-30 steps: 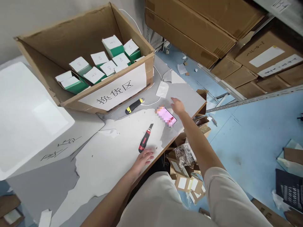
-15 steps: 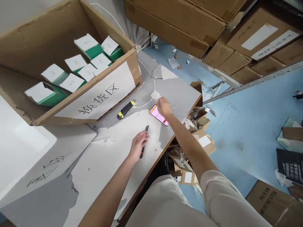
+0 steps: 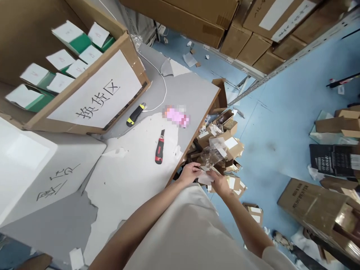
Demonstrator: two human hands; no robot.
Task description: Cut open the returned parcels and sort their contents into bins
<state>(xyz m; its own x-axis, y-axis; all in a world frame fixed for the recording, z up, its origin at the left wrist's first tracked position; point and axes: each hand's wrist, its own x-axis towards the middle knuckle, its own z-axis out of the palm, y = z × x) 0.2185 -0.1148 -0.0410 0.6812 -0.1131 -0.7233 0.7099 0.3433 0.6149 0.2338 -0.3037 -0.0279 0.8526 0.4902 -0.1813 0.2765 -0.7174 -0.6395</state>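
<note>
Past the table's edge, close to my body, a small white piece of paper (image 3: 205,177) is stretched between both hands. My left hand (image 3: 189,173) pinches its left side, and my right hand (image 3: 221,183) grips its right side. On the table lies a red-and-black utility knife (image 3: 159,150), blade pointing away from me, with neither hand on it. Farther off, a yellow-and-black utility knife (image 3: 136,115) rests beside the large carton. A phone (image 3: 176,116) with a pink screen, blurred into blocks, lies near the table's right side.
An open carton (image 3: 120,48) holding several white-and-green boxes (image 3: 60,82) stands at the left. A white cable (image 3: 165,88) runs over the table (image 3: 126,191). Below its right edge, cardboard scraps (image 3: 230,144) and clear plastic litter the floor. Shelves with cartons (image 3: 264,63) stand behind.
My right hand has brought the white paper from beside the phone to the table's edge. My left hand has left the red-and-black knife and joined it there. The view has shifted too.
</note>
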